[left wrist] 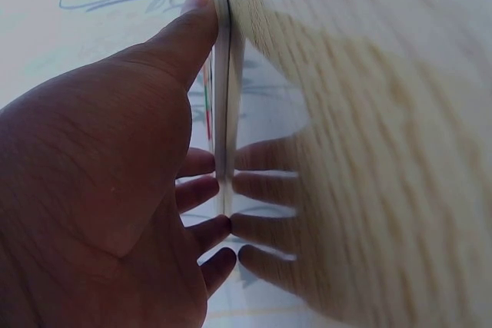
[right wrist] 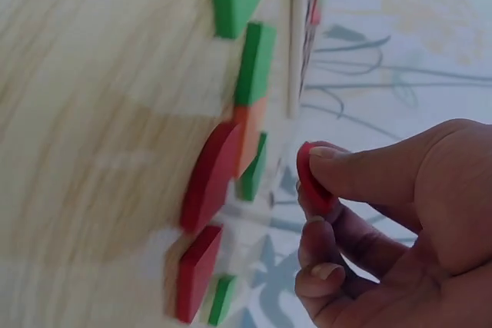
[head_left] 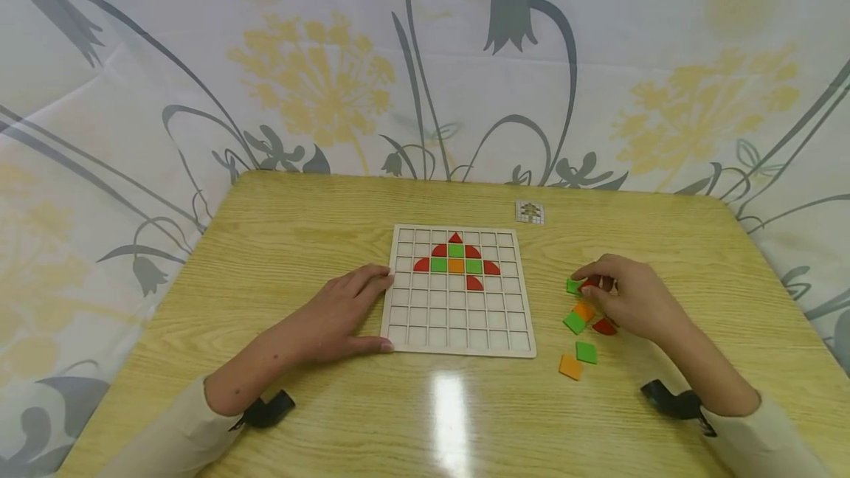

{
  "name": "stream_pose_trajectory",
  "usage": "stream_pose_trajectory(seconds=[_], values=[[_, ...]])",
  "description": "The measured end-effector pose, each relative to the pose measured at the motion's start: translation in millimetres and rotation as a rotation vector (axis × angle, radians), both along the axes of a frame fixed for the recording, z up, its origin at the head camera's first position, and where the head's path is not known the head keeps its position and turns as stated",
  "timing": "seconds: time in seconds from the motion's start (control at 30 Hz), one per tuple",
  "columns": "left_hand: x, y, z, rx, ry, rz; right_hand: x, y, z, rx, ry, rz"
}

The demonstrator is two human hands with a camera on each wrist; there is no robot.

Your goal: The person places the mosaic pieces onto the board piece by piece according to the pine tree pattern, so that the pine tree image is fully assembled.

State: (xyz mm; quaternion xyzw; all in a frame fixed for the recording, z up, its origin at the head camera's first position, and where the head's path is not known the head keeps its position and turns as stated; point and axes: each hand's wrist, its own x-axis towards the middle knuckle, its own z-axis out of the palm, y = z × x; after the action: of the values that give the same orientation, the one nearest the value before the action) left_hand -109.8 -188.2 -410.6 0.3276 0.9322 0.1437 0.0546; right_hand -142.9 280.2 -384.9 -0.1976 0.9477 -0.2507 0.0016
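Note:
A white gridded board (head_left: pixel 428 318) lies mid-table, with red, green and orange tiles set in its upper cells in a stepped, tree-like shape. My left hand (head_left: pixel 335 316) rests at the board's left side, fingertips along the edge and thumb at the near corner, fingers fairly straight. To the right of the board, my right hand (head_left: pixel 631 297) pinches a red tile (right wrist: pixel 310 177) between thumb and fingers, held above the loose tiles. Under and beside that hand lie a green tile (head_left: pixel 572 324), an orange tile (head_left: pixel 584 309) and a red quarter-round tile (head_left: pixel 604 327).
Nearer the front lie another green tile (head_left: pixel 586 352) and an orange tile (head_left: pixel 569 367). A small card (head_left: pixel 530 212) with a printed grid pattern sits beyond the board's far right corner. Behind the wooden table (head_left: pixel 299 220) hangs a flower-printed cloth (head_left: pixel 458 80).

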Motion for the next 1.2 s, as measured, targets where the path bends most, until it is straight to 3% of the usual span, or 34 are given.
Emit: stream_pose_trajectory(seconds=[0.13,0.3,0.73,1.2], values=[[0.3,-0.6,0.7,0.003,-0.001,0.001,-1.0,-17,5.7,-0.015,0.013,0.025],[0.4,-0.6,0.4,0.0,-0.002,0.0,-3.7,-40,10.0,-0.062,-0.049,0.049],[-1.9,-0.1,-1.2,-0.001,0.006,-0.006,-17.7,-104,10.3,-0.153,-0.069,0.197],[-0.6,0.1,0.0,-0.001,-0.011,0.002,-30.0,-157,3.9,-0.203,-0.152,0.233]])
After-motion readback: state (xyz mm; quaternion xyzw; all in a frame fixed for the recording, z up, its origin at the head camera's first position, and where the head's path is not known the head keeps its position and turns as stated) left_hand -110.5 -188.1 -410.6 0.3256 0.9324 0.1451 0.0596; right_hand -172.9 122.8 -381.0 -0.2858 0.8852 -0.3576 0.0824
